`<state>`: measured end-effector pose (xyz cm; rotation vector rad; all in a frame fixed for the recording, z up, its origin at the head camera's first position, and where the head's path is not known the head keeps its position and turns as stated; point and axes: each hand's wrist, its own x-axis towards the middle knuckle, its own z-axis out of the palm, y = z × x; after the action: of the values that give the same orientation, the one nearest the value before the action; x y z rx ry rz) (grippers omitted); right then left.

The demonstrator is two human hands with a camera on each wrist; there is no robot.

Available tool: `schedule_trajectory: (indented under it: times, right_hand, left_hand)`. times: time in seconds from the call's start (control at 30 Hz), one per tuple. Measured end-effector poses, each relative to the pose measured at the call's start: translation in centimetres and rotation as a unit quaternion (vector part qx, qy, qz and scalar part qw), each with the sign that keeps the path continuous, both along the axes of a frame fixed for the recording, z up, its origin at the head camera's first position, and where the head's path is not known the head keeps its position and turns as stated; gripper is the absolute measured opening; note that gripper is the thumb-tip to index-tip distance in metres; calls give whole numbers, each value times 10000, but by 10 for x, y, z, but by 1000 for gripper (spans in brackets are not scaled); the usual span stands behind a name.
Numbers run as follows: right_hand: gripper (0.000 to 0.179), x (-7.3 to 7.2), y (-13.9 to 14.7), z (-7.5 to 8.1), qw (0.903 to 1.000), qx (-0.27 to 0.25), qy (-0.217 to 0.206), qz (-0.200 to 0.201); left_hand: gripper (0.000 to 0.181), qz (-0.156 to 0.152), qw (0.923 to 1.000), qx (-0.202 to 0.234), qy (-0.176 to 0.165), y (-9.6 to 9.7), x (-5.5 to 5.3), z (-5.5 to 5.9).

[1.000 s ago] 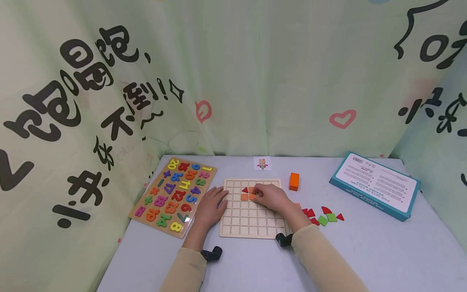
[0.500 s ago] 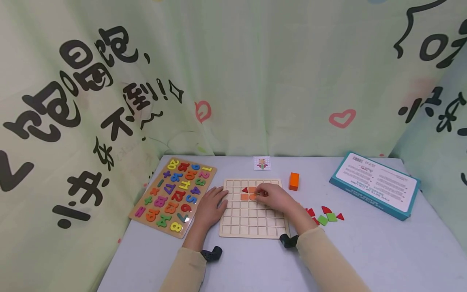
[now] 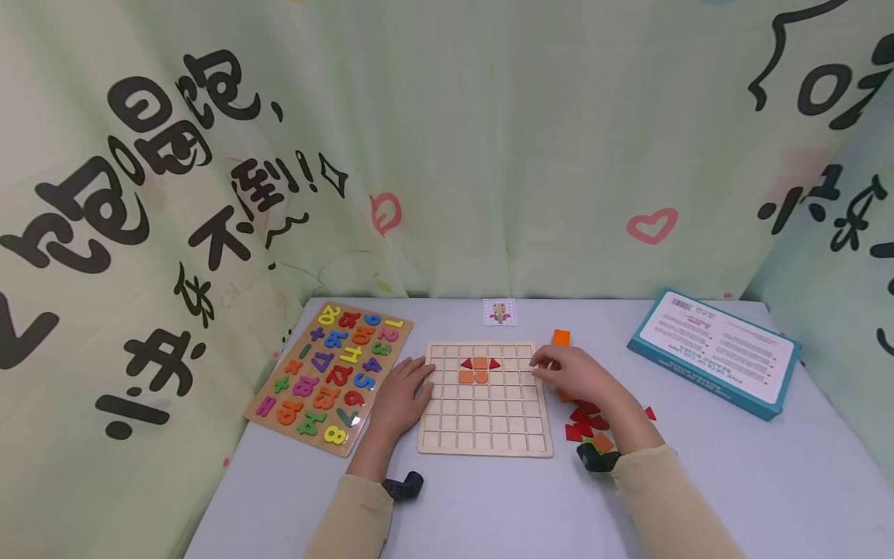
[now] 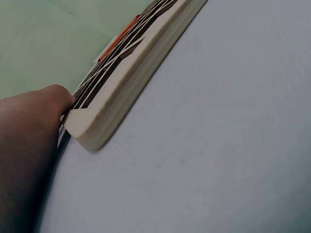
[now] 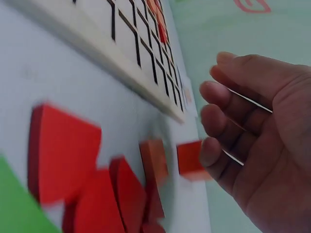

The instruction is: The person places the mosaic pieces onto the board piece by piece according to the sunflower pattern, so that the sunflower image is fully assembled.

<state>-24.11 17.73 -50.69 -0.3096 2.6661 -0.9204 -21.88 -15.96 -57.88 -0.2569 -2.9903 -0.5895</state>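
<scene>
A wooden grid board (image 3: pixel 485 419) lies in the middle of the table. Near its top sit a red triangle (image 3: pixel 466 363), an orange square (image 3: pixel 479 362) and a second red triangle (image 3: pixel 494 363). Below them are another orange square (image 3: pixel 466 377) and an orange round piece (image 3: pixel 481 377). My left hand (image 3: pixel 401 396) rests at the board's left edge, fingers relaxed. Just past the right edge hovers my right hand (image 3: pixel 583 376); in the right wrist view its loosely bent fingers (image 5: pixel 214 119) hold nothing. Red pieces (image 3: pixel 580 419) lie beneath it, partly hidden by the wrist.
A board of coloured numbers (image 3: pixel 328 373) lies on the left. A small pattern card (image 3: pixel 499 312) is behind the grid board. Orange blocks (image 3: pixel 561 338) stand beyond my right hand, partly covered. At the back right lies a teal box (image 3: pixel 719 353).
My right hand has let go of the right-hand red triangle, now in a cell beside the orange square, and moved right off the board. The left hand has stayed put.
</scene>
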Motion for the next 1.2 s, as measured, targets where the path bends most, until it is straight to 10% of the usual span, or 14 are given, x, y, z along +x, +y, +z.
schedule_trajectory:
  times: [1.2]
  right_hand:
    - [21,10,51,-25,9985,46,-536,-41]
  left_hand:
    - [46,10,10000,-11,-16,-1,-1,-3]
